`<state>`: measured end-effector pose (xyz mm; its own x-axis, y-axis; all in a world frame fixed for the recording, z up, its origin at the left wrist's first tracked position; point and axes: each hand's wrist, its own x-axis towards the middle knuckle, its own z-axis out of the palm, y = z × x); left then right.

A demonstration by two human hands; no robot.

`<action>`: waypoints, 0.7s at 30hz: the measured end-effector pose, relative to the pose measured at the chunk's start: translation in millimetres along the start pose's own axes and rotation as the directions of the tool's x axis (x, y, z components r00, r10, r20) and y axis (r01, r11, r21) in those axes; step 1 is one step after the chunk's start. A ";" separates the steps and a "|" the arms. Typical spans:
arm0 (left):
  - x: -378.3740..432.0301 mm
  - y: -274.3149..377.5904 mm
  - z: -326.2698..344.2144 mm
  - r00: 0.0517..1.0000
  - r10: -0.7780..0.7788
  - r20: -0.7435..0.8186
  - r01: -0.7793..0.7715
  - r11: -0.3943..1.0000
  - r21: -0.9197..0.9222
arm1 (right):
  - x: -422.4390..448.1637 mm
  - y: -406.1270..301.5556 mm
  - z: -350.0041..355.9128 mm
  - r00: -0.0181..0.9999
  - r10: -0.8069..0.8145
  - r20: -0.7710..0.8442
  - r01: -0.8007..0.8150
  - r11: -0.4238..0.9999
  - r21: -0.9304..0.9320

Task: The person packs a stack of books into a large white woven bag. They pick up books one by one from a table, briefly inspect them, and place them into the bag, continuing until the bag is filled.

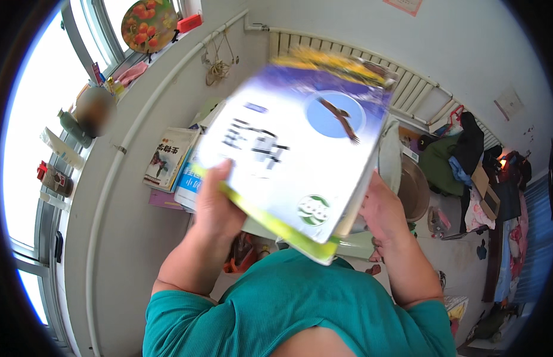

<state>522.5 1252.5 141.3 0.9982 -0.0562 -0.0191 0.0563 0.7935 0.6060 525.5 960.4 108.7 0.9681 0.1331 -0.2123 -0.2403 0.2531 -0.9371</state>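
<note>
A small stack of paperback books (276,178) is held up in front of my chest, tilted and partly blurred. The top cover is white and purple, with a flying bird in a blue circle and printed writing. Below it show the yellow-green edge of another book and, at the far end, a yellow cover. My left hand (218,201) grips the near left corner, thumb on top. On the right edge is my right hand (383,207), its fingers partly hidden by the books. Left of them, more books (171,160) lie piled on a surface mostly covered from view.
A windowsill at left carries a green bottle (74,128), a white tube (62,147), a jar (57,180) and a round fruit picture (149,26). A radiator (414,87) lines the far wall. At right are a brown basin (412,189) and heaped clothes (446,165).
</note>
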 end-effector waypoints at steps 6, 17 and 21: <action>13.6 -107.1 -6.1 0.854 -0.434 -0.286 0.463 0.885 0.038 | 9.7 14.1 -44.9 0.972 0.219 -0.085 -0.158 0.876 0.456; 13.2 -113.4 -3.3 0.886 -0.348 -0.305 0.386 0.920 0.071 | 8.8 24.1 -63.2 0.962 -0.027 -0.270 0.040 0.998 0.043; 19.4 -116.3 2.4 0.889 -0.348 -0.299 0.376 0.926 0.039 | -12.6 15.5 -49.5 0.998 0.016 -0.067 -0.020 0.998 -0.056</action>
<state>535.3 1157.7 72.3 0.8731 -0.1452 -0.4654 0.4265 0.6902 0.5846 513.1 915.1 83.1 0.9666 0.0730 -0.2455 -0.2553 0.1966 -0.9467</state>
